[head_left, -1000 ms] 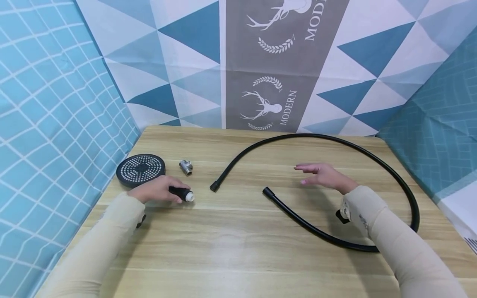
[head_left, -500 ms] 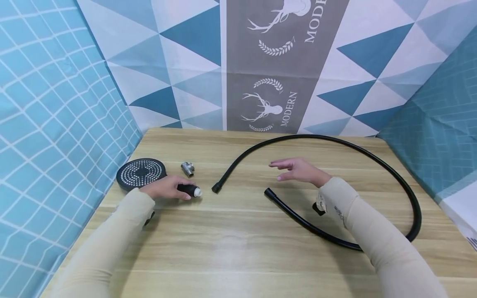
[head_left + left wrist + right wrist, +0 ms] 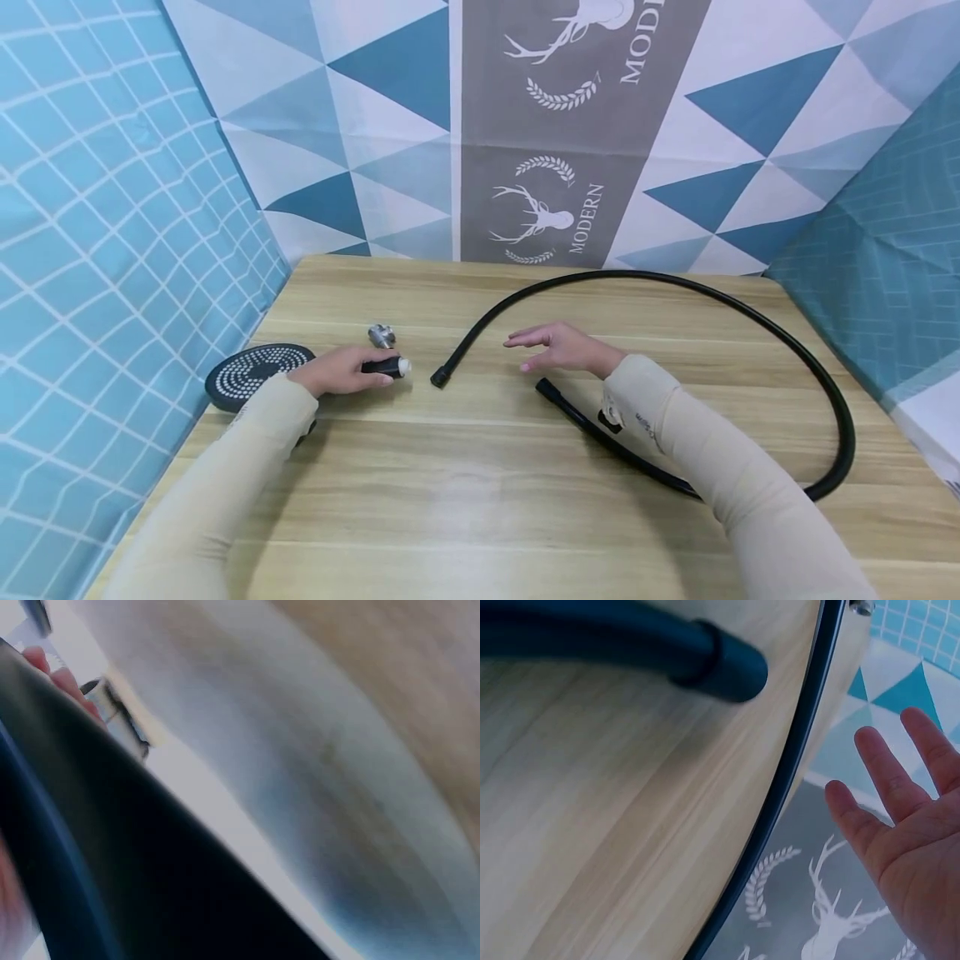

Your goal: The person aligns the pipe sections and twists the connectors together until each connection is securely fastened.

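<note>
My left hand [image 3: 342,370] grips the handle of a black shower head [image 3: 262,367], its round, dotted spray face turned up and tilted at the left of the table. The handle's white threaded tip pokes out past the fingers. In the left wrist view the dark handle [image 3: 127,825] fills much of the picture, blurred. My right hand [image 3: 564,347] holds nothing; its fingers are extended above the table, between the two ends of a black shower hose [image 3: 780,329]. The right wrist view shows the spread fingers beside the hose [image 3: 780,787].
A small chrome fitting [image 3: 382,336] lies just behind my left hand. The hose loops across the right half of the wooden table [image 3: 450,500]. Patterned cloth [image 3: 390,167] hangs behind the table, with blue tiled cloth [image 3: 97,250] at the left.
My right hand has moved left, from inside the hose loop toward its ends. The left hand has shifted slightly right and up, and the shower head has tilted and swung left.
</note>
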Motion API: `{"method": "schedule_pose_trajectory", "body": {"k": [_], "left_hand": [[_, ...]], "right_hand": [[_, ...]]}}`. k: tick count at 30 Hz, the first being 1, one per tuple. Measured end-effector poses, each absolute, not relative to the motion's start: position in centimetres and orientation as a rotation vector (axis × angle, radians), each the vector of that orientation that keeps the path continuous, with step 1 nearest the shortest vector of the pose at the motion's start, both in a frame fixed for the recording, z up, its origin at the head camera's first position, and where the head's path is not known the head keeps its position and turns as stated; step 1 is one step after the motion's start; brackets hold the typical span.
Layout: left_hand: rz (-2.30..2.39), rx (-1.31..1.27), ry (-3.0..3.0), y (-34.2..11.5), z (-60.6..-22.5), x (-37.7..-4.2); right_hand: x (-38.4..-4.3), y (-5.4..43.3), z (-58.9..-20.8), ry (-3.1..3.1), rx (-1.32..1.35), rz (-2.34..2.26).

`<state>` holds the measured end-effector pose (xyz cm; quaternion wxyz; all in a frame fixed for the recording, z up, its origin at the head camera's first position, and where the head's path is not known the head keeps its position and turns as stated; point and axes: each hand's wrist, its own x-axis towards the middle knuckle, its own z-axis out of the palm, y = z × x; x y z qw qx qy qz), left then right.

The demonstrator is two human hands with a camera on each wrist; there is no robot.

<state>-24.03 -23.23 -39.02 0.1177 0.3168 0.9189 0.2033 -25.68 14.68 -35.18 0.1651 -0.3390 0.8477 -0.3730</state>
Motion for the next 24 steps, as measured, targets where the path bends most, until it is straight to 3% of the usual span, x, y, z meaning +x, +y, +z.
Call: {"method": "schedule_pose_trajectory", "body": {"k": [14,24], "left_hand": [[0.114,1.456,2.940,-21.6,-36.3,-22.0],[0.027,1.616,3.067,-21.6,-35.0,-21.4]], "right_hand": [[-26.0,10.5,-36.6,2.417,-1.043,-1.066],[-26.0,7.0,-38.0,2.485,-1.044,-0.941]]}}
